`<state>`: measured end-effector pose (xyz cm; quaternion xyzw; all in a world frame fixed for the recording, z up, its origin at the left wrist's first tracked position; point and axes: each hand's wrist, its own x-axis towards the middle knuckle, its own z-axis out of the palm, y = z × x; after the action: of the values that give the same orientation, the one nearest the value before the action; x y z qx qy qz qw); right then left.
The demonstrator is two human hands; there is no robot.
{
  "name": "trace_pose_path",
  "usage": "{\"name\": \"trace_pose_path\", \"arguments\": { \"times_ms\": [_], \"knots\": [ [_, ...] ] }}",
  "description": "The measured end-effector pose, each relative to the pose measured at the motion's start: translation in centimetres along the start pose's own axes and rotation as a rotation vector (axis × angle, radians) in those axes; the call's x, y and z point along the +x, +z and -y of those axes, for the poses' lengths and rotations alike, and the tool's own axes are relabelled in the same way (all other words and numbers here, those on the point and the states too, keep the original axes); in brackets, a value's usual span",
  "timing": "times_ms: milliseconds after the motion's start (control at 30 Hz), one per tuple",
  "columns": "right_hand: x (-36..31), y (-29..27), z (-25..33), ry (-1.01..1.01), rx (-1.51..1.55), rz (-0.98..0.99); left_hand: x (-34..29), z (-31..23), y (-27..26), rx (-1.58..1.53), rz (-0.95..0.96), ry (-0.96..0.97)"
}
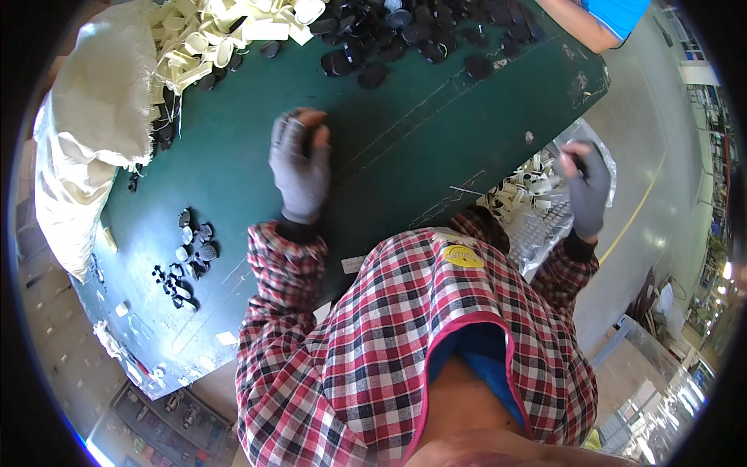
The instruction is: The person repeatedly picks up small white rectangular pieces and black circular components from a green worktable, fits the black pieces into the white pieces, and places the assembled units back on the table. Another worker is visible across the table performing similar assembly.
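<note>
My left hand [302, 167], in a grey fingerless glove, hovers over the green table [226, 148]. Its fingers are curled in towards the thumb, and anything inside them is hidden. Out past the table's right edge is my right hand [587, 187], gloved the same way. Its bare fingertips are drawn together, slightly blurred, with a dark spot between them that I cannot make out. Beneath and beside this hand lies a clear plastic bag [537, 222] with many cream plastic pieces [529, 183] in and around it.
Cream plastic parts [226, 35] and black rounded parts [405, 31] are heaped at the far side. A white woven sack [93, 140] stands on the left. Small black parts [194, 249] lie in a cluster nearby. Another person's arm [580, 23] rests at the far right corner.
</note>
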<state>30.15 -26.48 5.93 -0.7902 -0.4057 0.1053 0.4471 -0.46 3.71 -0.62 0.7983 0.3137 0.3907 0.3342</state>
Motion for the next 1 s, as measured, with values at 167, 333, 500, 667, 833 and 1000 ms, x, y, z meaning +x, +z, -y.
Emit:
{"name": "trace_pose_path", "arguments": {
  "times_ms": [167, 333, 500, 667, 833, 1000],
  "knots": [
    [8.0, 13.9, 5.6, -0.335, 0.002, 0.227, 5.7, 5.6, -2.4, 0.286, -0.312, -0.041],
    [13.0, 24.6, 7.1, -0.686, -0.365, 0.033, 11.8, 8.5, -1.5, 0.535, -0.314, 0.093],
    [13.2, 23.6, 5.4, -0.619, -0.337, 0.13, 13.9, 9.6, 0.0, 0.587, -0.208, 0.244],
    [13.2, 21.1, 3.9, -0.558, -0.308, -0.1, 10.5, 6.1, 1.0, 0.532, -0.121, 0.114],
    [14.2, 21.4, 3.7, -0.616, -0.14, -0.197, 4.2, 2.1, 1.4, 0.376, -0.042, 0.259],
    [19.2, 24.2, 7.1, -0.691, -0.369, -0.215, 4.3, 1.1, 1.4, 0.194, -0.107, 0.243]
  ]
}}
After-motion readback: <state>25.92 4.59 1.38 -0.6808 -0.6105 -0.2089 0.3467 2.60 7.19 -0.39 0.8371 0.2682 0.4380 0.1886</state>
